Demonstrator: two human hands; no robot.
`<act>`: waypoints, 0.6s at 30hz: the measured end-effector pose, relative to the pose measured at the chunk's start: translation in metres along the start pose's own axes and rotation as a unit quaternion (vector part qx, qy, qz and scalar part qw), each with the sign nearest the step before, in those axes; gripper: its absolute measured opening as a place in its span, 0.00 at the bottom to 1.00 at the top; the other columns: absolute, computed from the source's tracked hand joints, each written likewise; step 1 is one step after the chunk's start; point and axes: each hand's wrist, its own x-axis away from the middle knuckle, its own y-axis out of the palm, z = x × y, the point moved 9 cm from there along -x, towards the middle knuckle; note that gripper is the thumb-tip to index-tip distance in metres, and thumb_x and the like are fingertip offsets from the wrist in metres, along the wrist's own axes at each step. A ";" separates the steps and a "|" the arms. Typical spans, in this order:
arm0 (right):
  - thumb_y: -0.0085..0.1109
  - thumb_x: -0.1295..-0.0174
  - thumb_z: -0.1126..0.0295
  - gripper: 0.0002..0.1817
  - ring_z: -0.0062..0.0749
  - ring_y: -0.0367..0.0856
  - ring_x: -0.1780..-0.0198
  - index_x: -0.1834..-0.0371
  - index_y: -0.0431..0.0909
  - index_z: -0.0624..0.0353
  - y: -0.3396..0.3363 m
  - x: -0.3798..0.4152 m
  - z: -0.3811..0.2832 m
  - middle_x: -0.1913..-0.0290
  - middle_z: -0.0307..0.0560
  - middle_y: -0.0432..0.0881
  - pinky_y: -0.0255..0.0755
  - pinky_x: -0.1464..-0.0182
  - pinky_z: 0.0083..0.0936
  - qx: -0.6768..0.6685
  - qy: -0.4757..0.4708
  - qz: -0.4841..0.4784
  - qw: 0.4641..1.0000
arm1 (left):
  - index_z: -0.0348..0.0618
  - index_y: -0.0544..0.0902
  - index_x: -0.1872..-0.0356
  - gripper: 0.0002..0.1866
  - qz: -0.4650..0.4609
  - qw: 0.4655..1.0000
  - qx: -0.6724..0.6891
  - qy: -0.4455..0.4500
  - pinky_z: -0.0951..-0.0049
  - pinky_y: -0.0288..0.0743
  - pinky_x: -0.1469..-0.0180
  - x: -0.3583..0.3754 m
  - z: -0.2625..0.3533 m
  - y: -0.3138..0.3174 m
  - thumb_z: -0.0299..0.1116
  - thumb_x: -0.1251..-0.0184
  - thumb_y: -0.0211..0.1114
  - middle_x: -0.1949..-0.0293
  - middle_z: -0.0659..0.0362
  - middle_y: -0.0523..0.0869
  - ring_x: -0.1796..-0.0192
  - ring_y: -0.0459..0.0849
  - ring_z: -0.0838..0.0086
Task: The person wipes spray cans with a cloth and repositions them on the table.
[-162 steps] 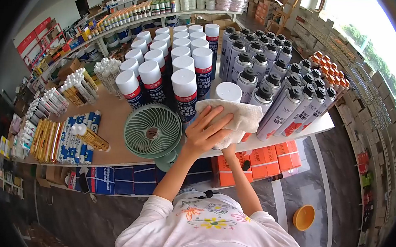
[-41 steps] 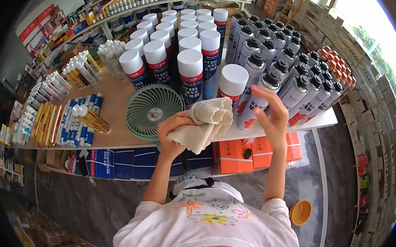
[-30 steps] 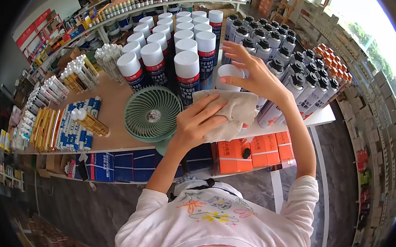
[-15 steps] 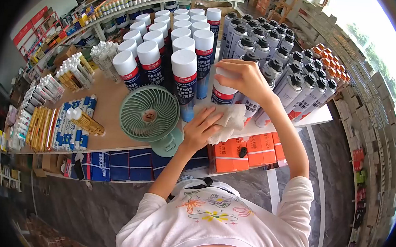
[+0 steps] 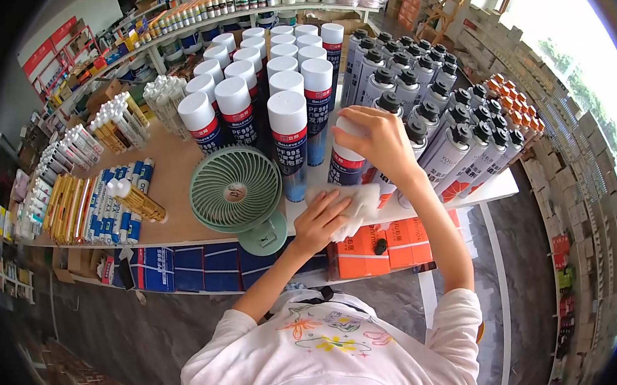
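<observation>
My right hand [image 5: 378, 141] grips a spray foam can [image 5: 345, 168] by its white cap, fingers wrapped round the top. The can stands upright near the front edge of the display table. In my left hand [image 5: 318, 224] is a crumpled white cloth [image 5: 356, 204], pressed close to the lower part of the can, whose base it hides. To the left, a matching can [image 5: 288, 142] with a blue label heads rows of white-capped cans. Grey cans with black caps [image 5: 448, 154] stand just beyond my right hand and forearm.
A green desk fan [image 5: 235, 191] sits left of my hands. Sealant tubes [image 5: 118, 204] lie and stand on the table's left [image 5: 166, 234]. Orange boxes [image 5: 362, 257] and blue boxes [image 5: 189, 268] are stacked beneath. Orange-capped cans [image 5: 518, 107] stand at the far right.
The view has tilted slightly, so the table sits lower in it. My right hand stays on the can's cap, and the cloth in my left hand has shifted slightly at the can's lower part.
</observation>
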 end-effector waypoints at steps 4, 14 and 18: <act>0.73 0.47 0.59 0.21 0.52 0.87 0.59 0.57 0.87 0.66 0.001 0.002 0.001 0.58 0.54 0.88 0.81 0.53 0.36 0.000 0.023 -0.006 1.000 | 0.49 0.86 0.69 0.04 0.050 0.999 -0.008 0.015 0.63 0.79 0.37 -0.075 0.015 -0.035 0.33 0.45 0.66 0.47 0.62 0.89 0.40 0.83 0.65; 0.73 0.45 0.58 0.23 0.49 0.88 0.54 0.55 0.87 0.66 0.006 -0.001 0.003 0.53 0.56 0.88 0.81 0.49 0.33 0.035 0.067 -0.045 0.996 | 0.52 0.88 0.67 0.08 -0.053 0.997 -0.047 0.023 0.71 0.79 0.46 -0.015 0.018 0.016 0.35 0.50 0.70 0.49 0.66 0.89 0.46 0.83 0.71; 0.72 0.45 0.57 0.22 0.48 0.88 0.57 0.56 0.87 0.65 0.010 -0.001 -0.001 0.55 0.53 0.89 0.82 0.52 0.34 0.085 0.039 -0.020 0.995 | 0.54 0.88 0.62 0.10 -0.014 1.000 0.007 -0.024 0.68 0.77 0.44 -0.077 0.010 -0.017 0.32 0.48 0.67 0.46 0.66 0.87 0.42 0.81 0.69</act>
